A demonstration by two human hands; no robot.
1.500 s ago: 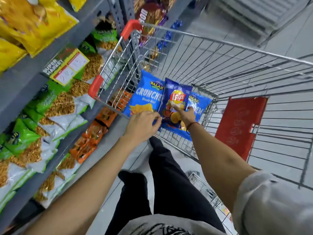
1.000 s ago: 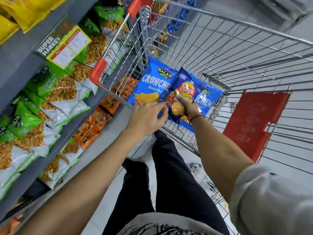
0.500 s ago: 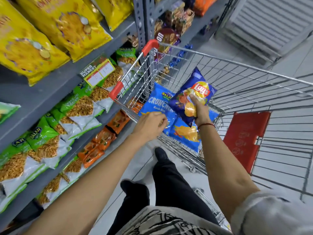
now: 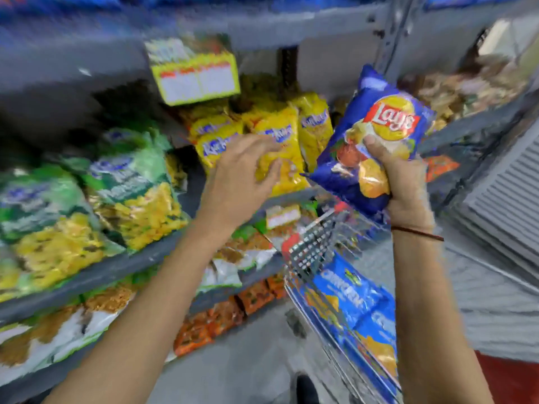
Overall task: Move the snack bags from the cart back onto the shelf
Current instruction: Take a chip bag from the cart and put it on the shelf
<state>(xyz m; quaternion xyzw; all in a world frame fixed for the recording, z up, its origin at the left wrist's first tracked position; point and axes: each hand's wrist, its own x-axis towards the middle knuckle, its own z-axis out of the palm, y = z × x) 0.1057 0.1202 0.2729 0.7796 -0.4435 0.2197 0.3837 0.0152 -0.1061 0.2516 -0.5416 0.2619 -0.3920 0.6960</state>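
Note:
My right hand [image 4: 404, 182] grips a dark blue Lay's bag [image 4: 370, 138] by its lower part and holds it upright in the air, in front of the grey shelf [image 4: 122, 262]. My left hand [image 4: 242, 176] hovers open, fingers spread, just in front of several yellow snack bags [image 4: 280, 132] on the middle shelf; whether it touches them is unclear in the blur. Below the right arm, two light blue Crunchex bags [image 4: 353, 298] lean inside the wire cart [image 4: 315, 246].
Green-and-yellow snack bags [image 4: 87, 199] fill the shelf to the left. A yellow price tag [image 4: 195, 74] hangs from the shelf above. Orange packets [image 4: 230, 310] and white-green bags line the lower shelves. A grey slatted panel [image 4: 507, 193] stands at the right.
My right hand has lifted the Lay's bag out of the cart up to shelf height. My left hand let go of the cart rim and rose toward the yellow bags. The view swung upward.

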